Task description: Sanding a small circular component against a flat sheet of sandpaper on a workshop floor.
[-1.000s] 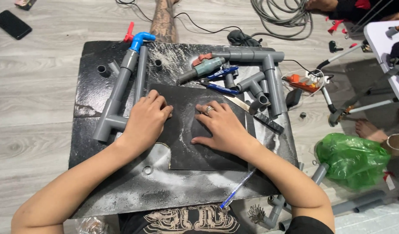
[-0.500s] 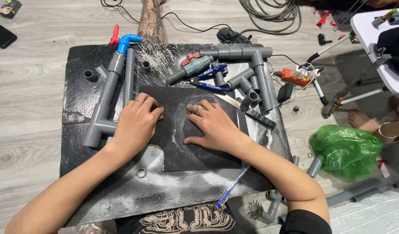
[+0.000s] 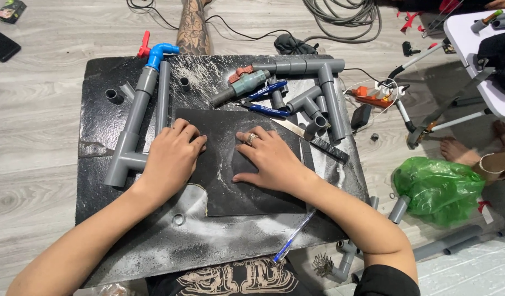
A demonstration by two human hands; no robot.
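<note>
A dark rubber sheet (image 3: 252, 192) lies on a larger black board (image 3: 101, 118) on the floor. My left hand (image 3: 173, 159) rests on the sheet's left edge with its fingers curled over it. My right hand (image 3: 266, 159), wearing a ring, lies flat on the sheet's middle with fingers spread. A grey pipe assembly (image 3: 133, 120) with a blue elbow sits just left of my left hand. Blue-handled pliers (image 3: 263, 101) and a grey valve with a red handle (image 3: 244, 83) lie beyond the sheet.
More grey pipe fittings (image 3: 318, 87) lie at the board's far right. A blue pen (image 3: 293, 237) sits near my right forearm. A green plastic bag (image 3: 441, 189), another person's foot (image 3: 461, 151), coiled cable (image 3: 345, 13) and a phone (image 3: 1, 44) surround the board.
Both hands stay pressed on the dark sheet in the same pose. Only the head camera's view has drifted slightly.
</note>
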